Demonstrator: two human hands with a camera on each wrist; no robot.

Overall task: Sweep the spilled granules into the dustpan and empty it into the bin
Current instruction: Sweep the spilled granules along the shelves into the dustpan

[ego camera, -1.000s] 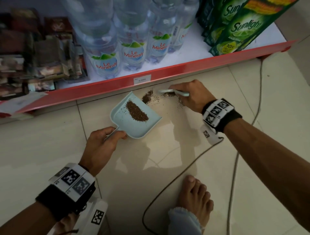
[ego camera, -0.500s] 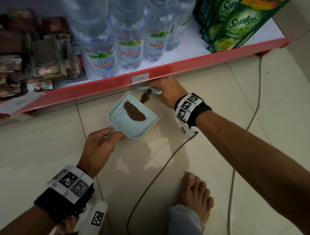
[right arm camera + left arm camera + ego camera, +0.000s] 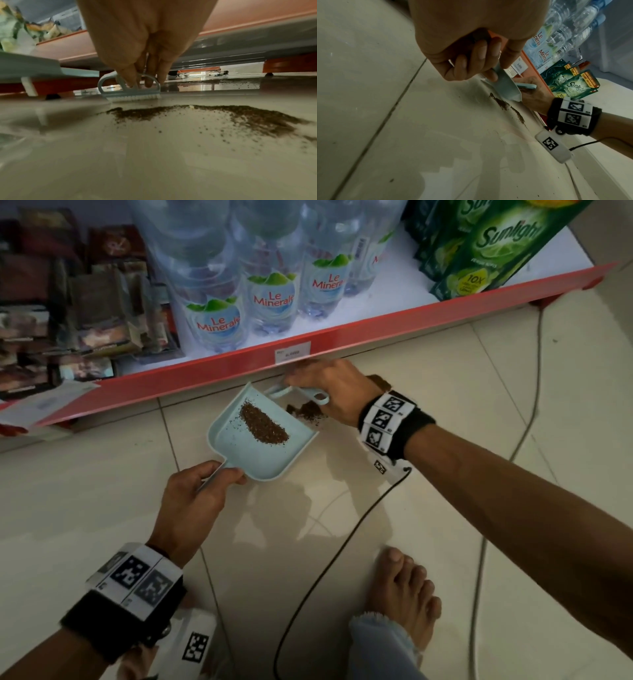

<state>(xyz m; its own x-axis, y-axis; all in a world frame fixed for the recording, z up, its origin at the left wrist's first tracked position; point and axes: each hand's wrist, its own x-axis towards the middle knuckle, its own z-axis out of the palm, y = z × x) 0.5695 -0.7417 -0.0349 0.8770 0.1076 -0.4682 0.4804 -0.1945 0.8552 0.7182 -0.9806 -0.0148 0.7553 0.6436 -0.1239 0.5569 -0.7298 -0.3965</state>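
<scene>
A pale blue dustpan [image 3: 239, 446] rests on the floor tiles with a strip of brown granules [image 3: 263, 424] inside it. My left hand [image 3: 198, 491] grips its handle [image 3: 496, 70]. More brown granules [image 3: 306, 410] lie on the floor just off the pan's right lip, seen close as a dark pile [image 3: 223, 112] in the right wrist view. My right hand [image 3: 329, 392] holds a small pale blue hand brush [image 3: 130, 92] by its looped handle, bristles down on the floor, beyond the pile and under the shelf edge.
A red-edged bottom shelf [image 3: 342, 337] with water bottles [image 3: 267, 292] and green Sunlight pouches [image 3: 489, 244] overhangs the floor just beyond the hands. A black cable [image 3: 329, 563] and a pale cable [image 3: 527, 412] run across the tiles. My bare foot [image 3: 404, 594] is near the bottom.
My right hand carried the brush left from the scattered granules to the pan's lip, gathering them into a small pile there. The dustpan and left hand have barely moved.
</scene>
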